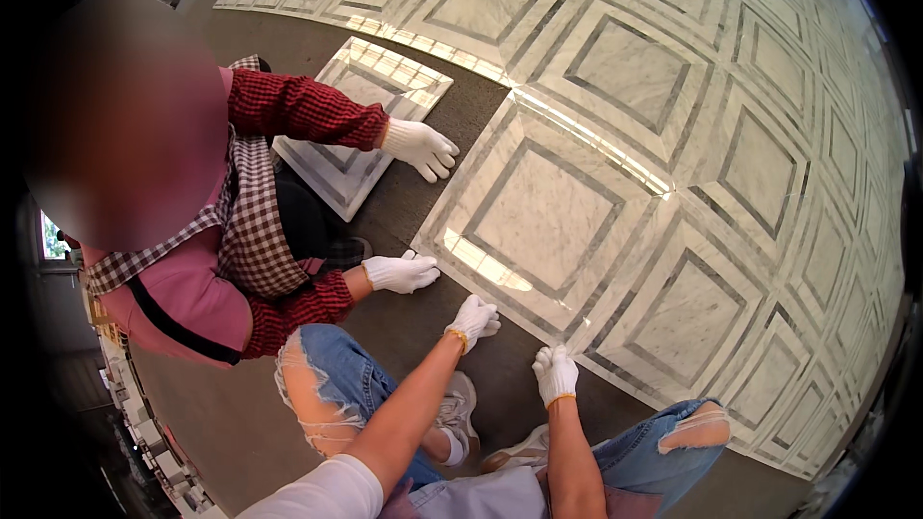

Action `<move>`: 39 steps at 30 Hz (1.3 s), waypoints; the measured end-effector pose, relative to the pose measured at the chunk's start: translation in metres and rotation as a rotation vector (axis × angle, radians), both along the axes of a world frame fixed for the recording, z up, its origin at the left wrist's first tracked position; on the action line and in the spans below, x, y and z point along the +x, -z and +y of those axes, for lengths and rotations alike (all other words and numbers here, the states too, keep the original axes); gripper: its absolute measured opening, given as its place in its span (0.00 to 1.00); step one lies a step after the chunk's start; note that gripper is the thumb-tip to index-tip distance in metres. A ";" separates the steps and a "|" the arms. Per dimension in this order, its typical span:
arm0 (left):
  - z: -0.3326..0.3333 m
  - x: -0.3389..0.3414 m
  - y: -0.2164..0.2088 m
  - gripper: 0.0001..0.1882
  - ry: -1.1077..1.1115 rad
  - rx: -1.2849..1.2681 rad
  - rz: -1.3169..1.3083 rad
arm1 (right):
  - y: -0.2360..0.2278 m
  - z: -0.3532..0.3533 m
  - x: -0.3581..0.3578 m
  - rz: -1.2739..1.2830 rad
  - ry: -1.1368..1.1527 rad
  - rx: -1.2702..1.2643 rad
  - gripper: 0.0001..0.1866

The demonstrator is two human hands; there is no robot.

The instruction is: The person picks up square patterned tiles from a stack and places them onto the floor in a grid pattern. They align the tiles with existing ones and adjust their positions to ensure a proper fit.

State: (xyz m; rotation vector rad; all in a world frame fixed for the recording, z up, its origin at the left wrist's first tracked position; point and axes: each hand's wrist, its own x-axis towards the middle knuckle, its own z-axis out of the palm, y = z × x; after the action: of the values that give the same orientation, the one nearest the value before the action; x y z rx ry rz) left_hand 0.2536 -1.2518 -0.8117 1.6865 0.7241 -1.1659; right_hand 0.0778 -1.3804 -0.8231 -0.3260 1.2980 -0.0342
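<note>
A square marble tile (553, 223) with grey inlaid frames lies before me, at the near left corner of a patterned marble floor. My left hand (473, 323), in a white knit glove, is closed at its near edge. Close to the tile's near corner, my right hand (555, 373), gloved alike, has its fingers curled in; what either hand holds, if anything, is hidden. On the left a co-worker crouches in white gloves. One of that person's hands (420, 148) is held out beside the tile's left edge, the other (402, 273) by its left corner.
Another framed marble tile (362, 173) sits apart on the dark grey ground (250, 413), partly behind the co-worker's arm. Laid marble panels (630, 72) stretch away to the far side and right. My shoes (460, 413) are between my bent knees, close to the tile.
</note>
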 end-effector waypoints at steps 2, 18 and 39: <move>0.000 0.002 -0.001 0.09 0.007 0.002 -0.010 | -0.002 -0.001 0.001 0.008 -0.016 0.000 0.17; -0.004 0.002 -0.004 0.11 -0.025 0.030 -0.073 | -0.010 0.003 0.002 -0.045 0.036 -0.034 0.17; -0.046 0.026 -0.085 0.21 1.184 0.251 -0.093 | -0.073 -0.033 0.037 0.278 -0.744 -0.559 0.15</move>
State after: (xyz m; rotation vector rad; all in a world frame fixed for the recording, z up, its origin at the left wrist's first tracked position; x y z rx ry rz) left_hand 0.2795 -1.2977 -0.7263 2.4480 -0.3169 -1.7775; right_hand 0.1144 -1.4138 -0.7500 -1.3133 1.3534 0.2923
